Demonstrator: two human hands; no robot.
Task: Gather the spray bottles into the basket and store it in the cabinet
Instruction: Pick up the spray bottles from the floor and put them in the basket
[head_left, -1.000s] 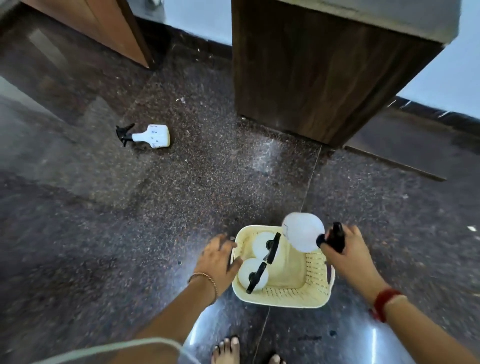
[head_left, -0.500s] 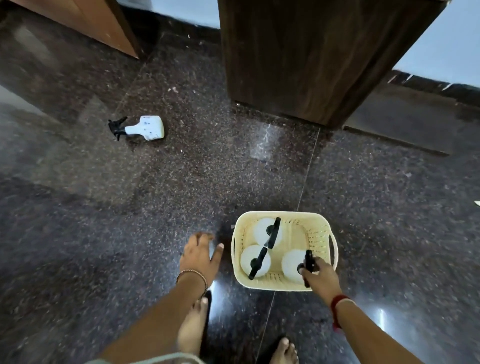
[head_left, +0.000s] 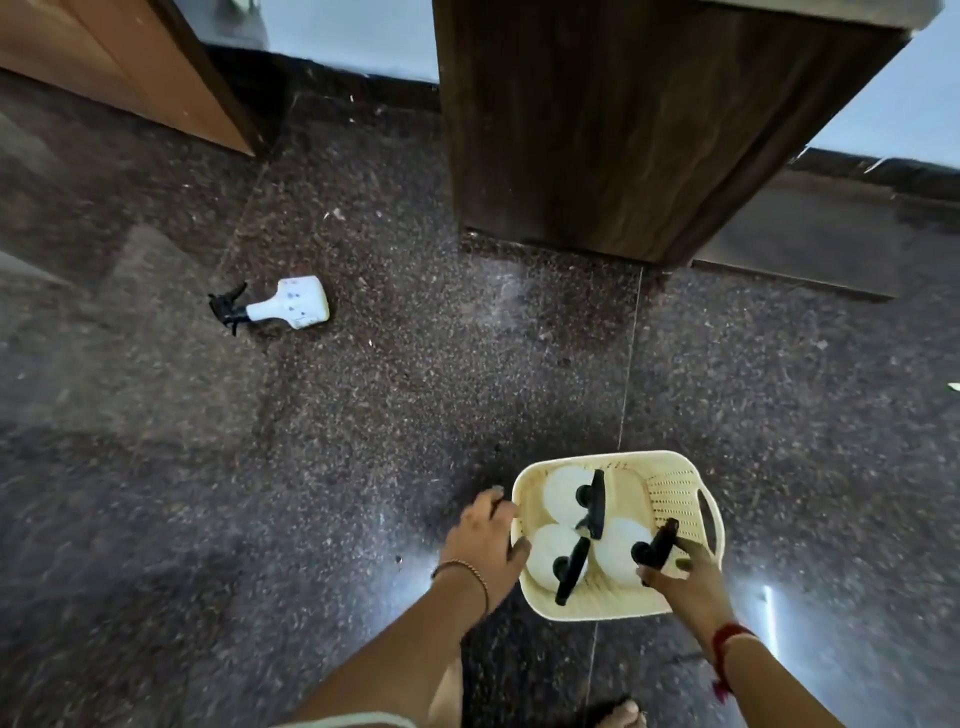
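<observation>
A cream plastic basket (head_left: 678, 491) sits on the dark speckled floor. Three white spray bottles with black trigger heads stand upright in it: one at the back (head_left: 563, 491), one at the front left (head_left: 545, 558) and one at the front right (head_left: 615, 548). My right hand (head_left: 683, 584) holds the trigger head of the front right bottle. My left hand (head_left: 485, 540) grips the basket's left rim, thumb over the edge. A fourth white spray bottle (head_left: 288, 307) lies on its side on the floor, far to the left.
A dark wooden cabinet (head_left: 623, 130) stands just beyond the basket. An orange-brown wooden panel (head_left: 104, 67) is at the top left. A dark skirting runs along the pale wall. My bare feet show at the bottom edge.
My right hand lowered the third bottle from above the basket down into it. My left hand left the rim, rested on the floor, then came back to the rim.
</observation>
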